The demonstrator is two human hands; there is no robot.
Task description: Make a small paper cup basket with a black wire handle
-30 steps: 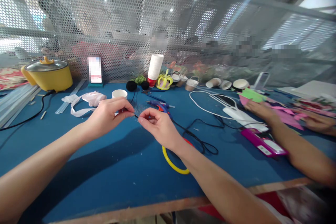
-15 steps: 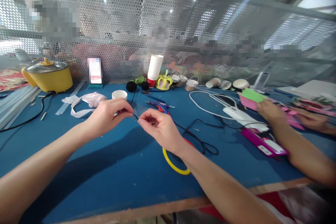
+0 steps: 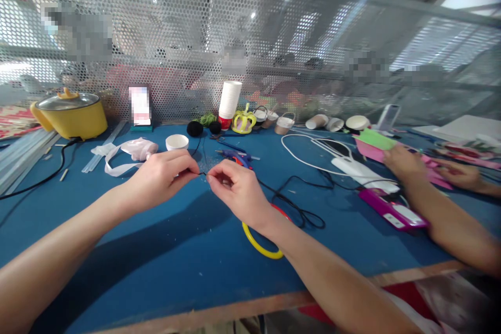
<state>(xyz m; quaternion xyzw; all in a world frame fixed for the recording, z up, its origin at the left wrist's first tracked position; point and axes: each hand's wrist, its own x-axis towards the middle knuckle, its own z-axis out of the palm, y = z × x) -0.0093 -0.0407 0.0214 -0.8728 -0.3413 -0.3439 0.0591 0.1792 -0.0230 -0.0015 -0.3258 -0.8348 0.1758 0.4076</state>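
Note:
My left hand (image 3: 162, 177) and my right hand (image 3: 237, 190) meet above the blue table (image 3: 156, 250), both pinching a thin black thread (image 3: 202, 173) between thumb and forefinger. The thread runs back toward a black yarn ball (image 3: 195, 128). A yellow ring (image 3: 261, 242) lies on the table under my right wrist, partly hidden by it. A white paper cup (image 3: 177, 142) stands just behind my left hand.
A blue glue gun (image 3: 237, 156) and black cable (image 3: 301, 211) lie right of my hands. A yellow pot (image 3: 70, 113), pink ribbon (image 3: 131, 148), stacked cups (image 3: 230, 99) and a mesh wall (image 3: 250, 36) sit behind. Another person's hands (image 3: 403, 164) work on pink and green paper at right, near a magenta phone (image 3: 387, 210).
My hands have stayed almost still on the thread, closing slightly together. The other person's hand at right has shifted a little along the pink paper.

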